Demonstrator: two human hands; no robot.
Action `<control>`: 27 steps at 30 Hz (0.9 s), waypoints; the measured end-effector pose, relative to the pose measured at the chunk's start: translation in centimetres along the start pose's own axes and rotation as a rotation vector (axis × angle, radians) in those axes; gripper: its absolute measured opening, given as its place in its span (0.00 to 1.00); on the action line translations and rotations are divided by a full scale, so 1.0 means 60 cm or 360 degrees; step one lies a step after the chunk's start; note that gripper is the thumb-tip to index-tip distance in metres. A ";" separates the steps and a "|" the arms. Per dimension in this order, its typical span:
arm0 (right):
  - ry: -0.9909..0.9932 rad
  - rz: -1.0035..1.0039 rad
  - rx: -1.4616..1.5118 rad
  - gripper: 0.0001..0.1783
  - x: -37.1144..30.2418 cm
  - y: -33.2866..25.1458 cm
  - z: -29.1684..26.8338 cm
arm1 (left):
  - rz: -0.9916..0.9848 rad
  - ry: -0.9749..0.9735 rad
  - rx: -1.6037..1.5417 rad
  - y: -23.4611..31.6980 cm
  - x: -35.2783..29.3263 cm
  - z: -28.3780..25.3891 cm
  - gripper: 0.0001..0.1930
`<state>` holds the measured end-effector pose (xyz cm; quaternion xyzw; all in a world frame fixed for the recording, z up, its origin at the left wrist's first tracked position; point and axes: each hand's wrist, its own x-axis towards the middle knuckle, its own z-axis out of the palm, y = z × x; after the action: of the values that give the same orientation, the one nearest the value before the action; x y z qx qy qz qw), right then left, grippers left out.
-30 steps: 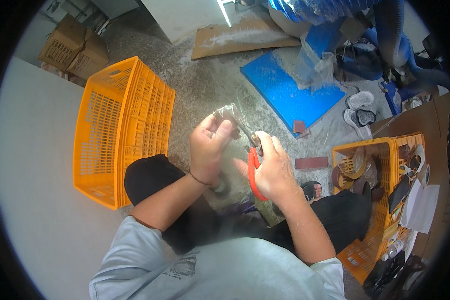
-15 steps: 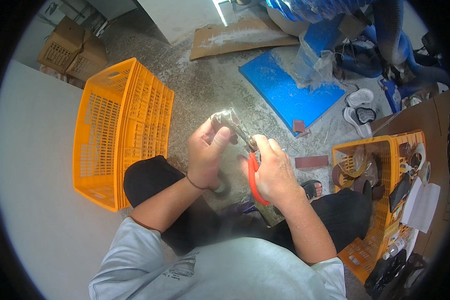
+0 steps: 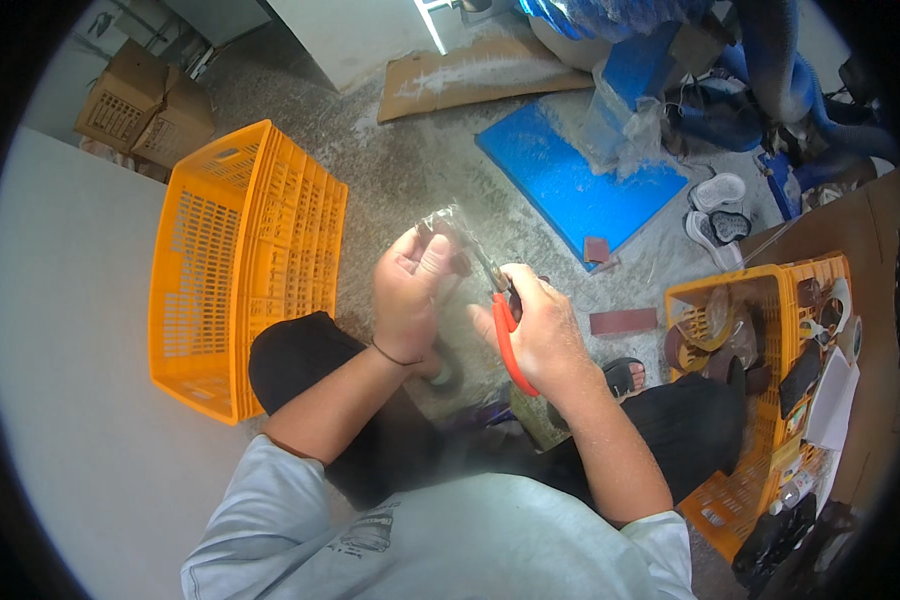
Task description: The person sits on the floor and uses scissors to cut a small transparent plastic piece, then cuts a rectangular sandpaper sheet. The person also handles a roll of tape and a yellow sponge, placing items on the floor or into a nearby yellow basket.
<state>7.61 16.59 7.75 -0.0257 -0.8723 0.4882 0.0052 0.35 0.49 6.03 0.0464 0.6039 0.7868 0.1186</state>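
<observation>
My left hand [image 3: 407, 290] pinches a small clear, shiny piece [image 3: 454, 224], perhaps plastic, between thumb and fingers. Its exact shape is washed out by glare. In my right hand [image 3: 548, 340] is a pair of scissors [image 3: 509, 350] with red handles, the fingers wrapped round the grip. The metal blades point up and left and reach the clear piece. Whether the blades are closed cannot be made out.
Stacked orange crates [image 3: 295, 270] stand at the left. Another orange crate [image 3: 730, 282] with sandpaper rolls is at the right. A blue board [image 3: 580, 185], a dark red strip [image 3: 623, 321] and white shoe-like pieces [image 3: 718, 195] lie on the floor. Cardboard boxes [image 3: 145, 105] sit far left.
The scissors' handles have swung slightly, and my right hand's thumb has opened out a little. My left hand has shifted slightly, still holding the clear piece.
</observation>
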 end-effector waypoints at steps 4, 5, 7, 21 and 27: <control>0.0054 0.0029 -0.0197 0.35 -0.003 -0.012 0.000 | 0.0013 -0.0015 -0.0002 0.008 0.000 -0.004 0.17; 0.0034 0.0011 -0.0179 0.35 -0.003 -0.014 -0.001 | 0.0013 -0.0021 -0.0026 0.009 -0.001 -0.002 0.17; -0.0019 -0.0006 -0.0158 0.35 -0.004 -0.017 -0.003 | 0.0012 -0.0031 -0.0042 0.011 -0.003 0.000 0.17; -0.0030 -0.0048 -0.0363 0.12 -0.004 0.001 -0.002 | 0.0082 -0.0041 0.0049 0.006 -0.012 0.002 0.20; -0.0075 -0.0012 -0.0114 0.13 0.003 0.004 0.006 | 0.0051 -0.0020 0.0024 0.009 -0.010 0.004 0.19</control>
<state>7.40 16.39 7.35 -0.0111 -0.8892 0.4571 -0.0143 0.92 0.44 6.66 0.0620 0.6082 0.7838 0.1094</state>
